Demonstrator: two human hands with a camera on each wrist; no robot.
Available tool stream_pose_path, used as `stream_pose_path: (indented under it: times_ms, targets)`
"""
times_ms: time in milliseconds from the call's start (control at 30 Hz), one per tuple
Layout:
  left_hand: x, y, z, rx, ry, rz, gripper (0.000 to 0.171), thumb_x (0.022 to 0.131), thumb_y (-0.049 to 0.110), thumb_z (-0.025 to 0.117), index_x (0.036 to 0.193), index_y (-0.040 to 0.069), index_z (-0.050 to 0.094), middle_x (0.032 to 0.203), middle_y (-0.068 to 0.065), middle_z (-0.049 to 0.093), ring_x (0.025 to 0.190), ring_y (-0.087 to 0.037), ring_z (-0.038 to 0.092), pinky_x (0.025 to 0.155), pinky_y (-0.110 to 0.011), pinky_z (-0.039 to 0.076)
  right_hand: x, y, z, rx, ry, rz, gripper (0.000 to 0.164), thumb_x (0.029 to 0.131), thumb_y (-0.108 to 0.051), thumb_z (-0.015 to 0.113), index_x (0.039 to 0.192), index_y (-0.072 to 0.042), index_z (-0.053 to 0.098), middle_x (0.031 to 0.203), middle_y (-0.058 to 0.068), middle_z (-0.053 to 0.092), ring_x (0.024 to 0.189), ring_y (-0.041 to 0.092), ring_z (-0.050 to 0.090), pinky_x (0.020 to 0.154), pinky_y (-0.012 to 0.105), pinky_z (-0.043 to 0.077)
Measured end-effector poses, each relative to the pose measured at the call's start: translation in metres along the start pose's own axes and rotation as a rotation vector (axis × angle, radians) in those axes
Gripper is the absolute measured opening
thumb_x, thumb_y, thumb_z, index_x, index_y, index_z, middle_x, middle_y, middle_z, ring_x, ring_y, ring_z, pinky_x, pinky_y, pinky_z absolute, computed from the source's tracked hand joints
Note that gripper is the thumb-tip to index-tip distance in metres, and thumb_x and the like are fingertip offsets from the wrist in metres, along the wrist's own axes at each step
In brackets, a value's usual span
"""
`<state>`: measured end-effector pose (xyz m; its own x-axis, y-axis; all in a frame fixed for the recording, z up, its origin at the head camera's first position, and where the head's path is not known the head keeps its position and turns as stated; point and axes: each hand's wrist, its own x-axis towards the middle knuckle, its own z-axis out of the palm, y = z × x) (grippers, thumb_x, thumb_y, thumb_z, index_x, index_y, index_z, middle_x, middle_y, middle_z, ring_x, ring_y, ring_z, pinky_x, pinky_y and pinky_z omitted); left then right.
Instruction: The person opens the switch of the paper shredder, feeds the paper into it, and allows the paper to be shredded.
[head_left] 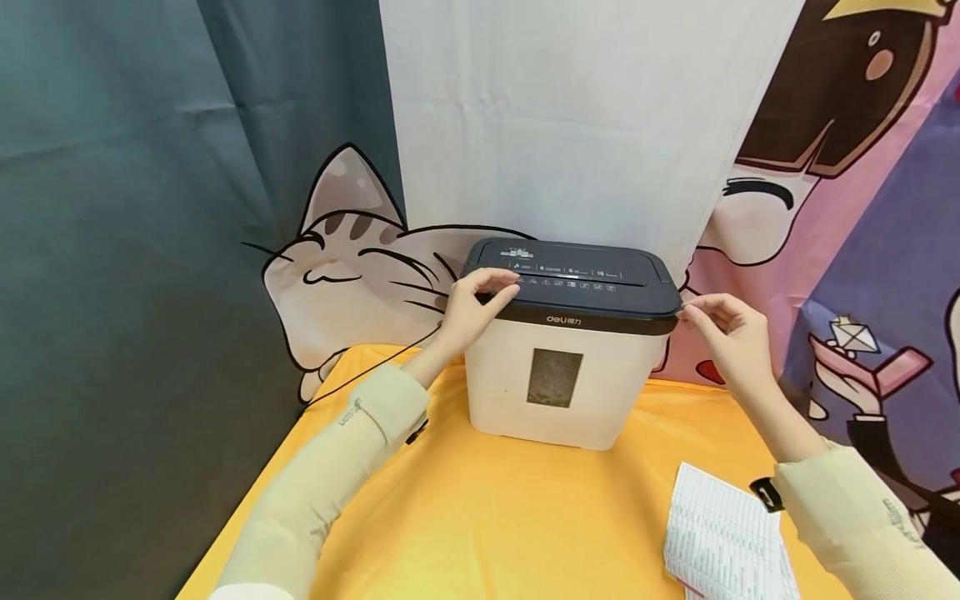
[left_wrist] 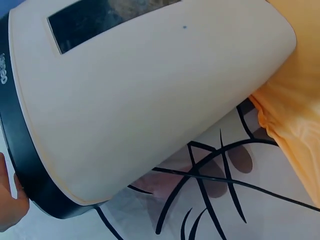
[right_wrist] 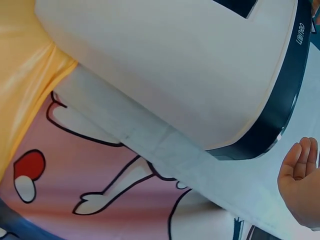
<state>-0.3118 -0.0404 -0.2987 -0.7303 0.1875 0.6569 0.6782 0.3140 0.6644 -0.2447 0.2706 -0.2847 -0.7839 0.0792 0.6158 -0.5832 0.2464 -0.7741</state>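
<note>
A paper shredder point(head_left: 558, 367) with a white bin and a dark lid point(head_left: 585, 300) stands upright in the head view. Icons and a narrow slot show on the lid's top, and a dark window point(head_left: 555, 377) on the bin's front. My left hand point(head_left: 474, 308) is at the lid's left front edge, thumb and fingers apart over the rim. At the right end of the lid is my right hand point(head_left: 731, 333), fingers loosely bent and fingertips close to the corner. In the right wrist view a gap shows between that hand point(right_wrist: 302, 182) and the lid.
The shredder rests on a yellow cloth point(head_left: 525, 517). Printed sheets of paper point(head_left: 723, 533) lie at the front right, near the right sleeve. A thin black cord point(head_left: 375, 367) runs from behind the shredder to the left. A cartoon-printed curtain point(head_left: 465, 125) hangs close behind.
</note>
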Motion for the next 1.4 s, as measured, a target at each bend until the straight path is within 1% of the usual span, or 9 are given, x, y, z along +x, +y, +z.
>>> stream_pose_path:
  times_ms: [167,300,533,767,900,1033,1233,1300,1400]
  targets:
    - [-0.021,-0.001,0.002,0.042,-0.035,0.117,0.043,0.083,0.019,0.061,0.123,0.014,0.048,0.101,-0.008,0.061,0.085,-0.014,0.06,0.082,-0.03,0.045,-0.013,0.019,-0.013,-0.073,-0.003,0.044,0.014,0.082,0.001,0.056,0.089,0.013,0.055,0.073,-0.011,0.063,0.066,0.0,0.058,0.065,0.007,0.046]
    - [-0.046,-0.007,0.01,0.077,-0.069,0.139,0.051,0.082,0.014,0.062,0.128,0.016,0.04,0.102,-0.008,0.06,0.086,-0.015,0.059,0.08,-0.031,0.046,-0.028,0.031,-0.02,-0.043,-0.005,0.083,0.01,0.082,0.0,0.056,0.089,0.008,0.058,0.074,-0.011,0.063,0.064,-0.001,0.059,0.064,0.008,0.047]
    - [-0.084,-0.017,0.032,0.05,-0.101,0.088,0.051,0.08,0.011,0.063,0.126,0.013,0.041,0.1,-0.008,0.058,0.085,-0.015,0.059,0.076,-0.029,0.047,-0.053,0.046,-0.029,0.109,0.023,0.113,0.011,0.083,0.002,0.055,0.09,0.011,0.055,0.073,-0.007,0.066,0.066,0.002,0.061,0.063,0.01,0.047]
    - [-0.107,-0.018,0.061,-0.057,-0.109,0.051,0.041,0.083,0.018,0.061,0.12,0.009,0.047,0.101,-0.01,0.059,0.087,-0.016,0.057,0.075,-0.036,0.047,-0.08,0.059,-0.038,0.275,0.089,0.137,0.007,0.083,0.008,0.051,0.087,0.009,0.057,0.074,-0.001,0.068,0.067,0.007,0.064,0.062,0.014,0.049]
    - [-0.121,-0.018,0.079,-0.08,-0.14,0.04,0.026,0.084,0.019,0.059,0.108,0.011,0.058,0.1,-0.004,0.062,0.09,-0.013,0.056,0.077,-0.03,0.046,-0.097,0.07,-0.047,0.26,0.176,0.194,0.007,0.082,0.009,0.052,0.086,0.011,0.057,0.072,0.0,0.068,0.063,0.009,0.063,0.06,0.015,0.05]
    - [-0.138,-0.017,0.096,-0.085,-0.178,0.049,0.015,0.085,0.015,0.058,0.097,0.01,0.063,0.097,-0.003,0.063,0.09,-0.014,0.056,0.076,-0.029,0.047,-0.117,0.082,-0.059,0.248,0.249,0.253,0.009,0.082,0.01,0.051,0.084,0.008,0.06,0.069,0.0,0.068,0.06,0.009,0.064,0.057,0.015,0.05]
    - [-0.155,0.005,0.109,-0.148,-0.23,-0.031,0.015,0.085,0.007,0.056,0.098,0.003,0.061,0.096,-0.01,0.063,0.087,-0.025,0.057,0.075,-0.029,0.048,-0.149,0.107,-0.078,0.211,0.254,0.281,0.012,0.084,0.005,0.051,0.086,0.002,0.063,0.07,-0.004,0.068,0.061,0.006,0.063,0.056,0.015,0.049]
    - [-0.159,0.013,0.114,-0.174,-0.245,-0.054,0.016,0.085,0.007,0.055,0.099,0.001,0.06,0.097,-0.012,0.062,0.088,-0.026,0.057,0.075,-0.028,0.048,-0.16,0.122,-0.085,0.221,0.237,0.258,0.014,0.085,0.005,0.051,0.088,0.001,0.064,0.072,-0.003,0.069,0.062,0.006,0.063,0.056,0.014,0.048]
    - [-0.165,0.018,0.127,-0.21,-0.266,-0.08,0.019,0.087,0.009,0.054,0.103,0.0,0.058,0.1,-0.013,0.06,0.09,-0.025,0.056,0.074,-0.029,0.048,-0.175,0.132,-0.091,0.16,0.254,0.293,0.014,0.085,0.001,0.051,0.089,-0.003,0.064,0.072,-0.006,0.068,0.062,0.004,0.062,0.056,0.012,0.047]
